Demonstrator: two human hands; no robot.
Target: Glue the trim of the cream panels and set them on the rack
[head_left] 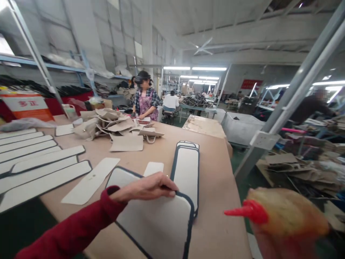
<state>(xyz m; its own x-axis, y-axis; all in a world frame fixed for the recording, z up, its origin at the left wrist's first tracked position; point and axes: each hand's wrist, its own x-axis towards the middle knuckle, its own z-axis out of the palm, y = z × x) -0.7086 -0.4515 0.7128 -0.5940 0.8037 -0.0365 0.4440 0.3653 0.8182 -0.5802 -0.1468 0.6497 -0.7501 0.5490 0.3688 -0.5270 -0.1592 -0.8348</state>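
Nearest, at the lower right, a yellowish squeeze bottle (pixel 287 216) with a red nozzle (pixel 249 211) is blurred by closeness, its nozzle aimed left toward the table; the right hand that would carry it cannot be made out, so its grip cannot be told. Just left of it, the left hand (pixel 147 187), coming out of a dark red sleeve (pixel 72 230), lies palm down with fingers stretched flat on a large white panel (pixel 159 216) edged in dark trim, pressing on its far edge rather than clasping it. The panel rests on the near part of the tan table (pixel 215 187), in the middle of the view. Touching its far right corner is a stack of long narrow panels (pixel 186 171) with the same dark edge, running away from the camera. A small white piece (pixel 153 168) lies just beyond the hand, and a plain white strip (pixel 91 181) lies slanted to its left. Further left, rows of long white strips (pixel 35 169), some dark-edged, cover the left side of the table. Farther back sits a loose heap of beige cut pieces (pixel 118 127). At the far end of the table a person in a plaid shirt and apron (pixel 146 100) stands working, with another seated person in white (pixel 170 101) behind. On the right a slanting metal post (pixel 296 90) crosses the view, with piles of cardboard scraps (pixel 299 169) on the floor beyond it.
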